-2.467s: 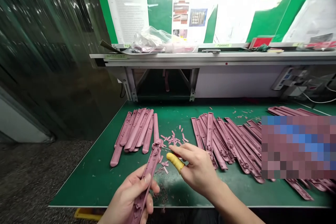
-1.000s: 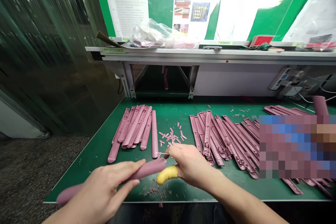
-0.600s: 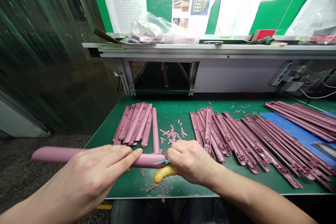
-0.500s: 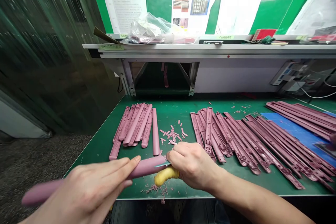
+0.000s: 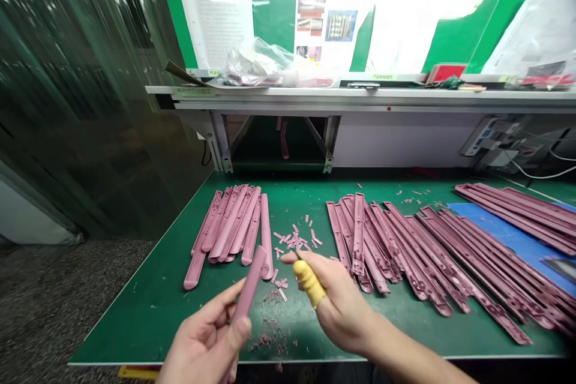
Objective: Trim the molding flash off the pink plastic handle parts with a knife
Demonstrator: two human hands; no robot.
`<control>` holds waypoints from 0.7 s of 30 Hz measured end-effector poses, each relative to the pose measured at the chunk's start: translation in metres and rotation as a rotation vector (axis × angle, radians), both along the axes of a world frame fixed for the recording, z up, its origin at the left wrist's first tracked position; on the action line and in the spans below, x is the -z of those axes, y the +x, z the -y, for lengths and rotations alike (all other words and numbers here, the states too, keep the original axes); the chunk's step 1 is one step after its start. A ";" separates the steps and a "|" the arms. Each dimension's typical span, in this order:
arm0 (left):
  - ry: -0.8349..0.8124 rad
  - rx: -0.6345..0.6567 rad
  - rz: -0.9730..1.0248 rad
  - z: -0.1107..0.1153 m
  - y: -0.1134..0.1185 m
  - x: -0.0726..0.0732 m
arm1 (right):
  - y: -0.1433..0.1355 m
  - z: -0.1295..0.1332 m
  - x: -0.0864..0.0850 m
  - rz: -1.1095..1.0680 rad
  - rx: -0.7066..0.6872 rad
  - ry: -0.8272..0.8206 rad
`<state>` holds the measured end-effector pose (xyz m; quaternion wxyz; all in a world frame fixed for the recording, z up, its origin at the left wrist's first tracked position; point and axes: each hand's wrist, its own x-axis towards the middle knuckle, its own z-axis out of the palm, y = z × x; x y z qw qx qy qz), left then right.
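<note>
My left hand (image 5: 209, 333) is closed around a long pink plastic strip (image 5: 251, 288), which tilts up with its rounded end near the middle of the table. To the right, my right hand (image 5: 344, 303) grips a tool by its yellow wrapped handle (image 5: 309, 283); only a short dark piece of its blade shows by the fingers. The tool and the strip are apart. Beyond my left hand lies a pile of pink strips (image 5: 231, 222), with a single strip (image 5: 266, 234) along its right side. Small pink offcuts (image 5: 294, 240) and shavings (image 5: 270, 336) lie between the hands and beyond.
Many pink strips (image 5: 432, 258) cover the right half of the green table (image 5: 148, 318). More strips (image 5: 517, 210) rest by a blue sheet (image 5: 499, 225) at the far right. A metal shelf (image 5: 279, 96) crosses the back, bearing a clear plastic bag (image 5: 261, 63).
The held strip has swung from lying sideways to pointing up and away, and my left hand has turned palm up. My right hand has drawn the tool away from the strip, its handle now tilted upward.
</note>
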<state>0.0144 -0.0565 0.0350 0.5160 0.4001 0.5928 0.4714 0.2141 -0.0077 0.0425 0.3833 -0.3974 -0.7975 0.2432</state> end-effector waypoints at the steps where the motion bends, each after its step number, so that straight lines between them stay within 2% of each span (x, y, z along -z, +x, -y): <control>1: -0.058 -0.033 0.065 -0.006 0.003 0.003 | 0.001 0.000 0.006 -0.082 0.007 -0.115; 3: -0.166 -0.080 0.195 -0.015 0.008 0.008 | 0.000 -0.001 0.017 -0.151 0.024 -0.233; 4: -0.205 -0.092 0.265 -0.018 0.011 0.011 | -0.002 -0.003 0.022 -0.146 0.028 -0.225; 8: -0.246 -0.091 0.437 -0.018 0.018 0.015 | -0.011 -0.019 0.025 0.033 0.107 0.039; 12: -0.214 -0.023 0.439 -0.014 0.021 0.013 | -0.018 -0.034 0.019 0.383 0.251 0.231; 14: -0.207 -0.002 0.449 -0.013 0.020 0.011 | -0.019 -0.037 0.017 0.495 0.265 0.271; 21: -0.190 -0.016 0.474 -0.011 0.020 0.009 | -0.021 -0.028 0.013 0.546 0.264 0.304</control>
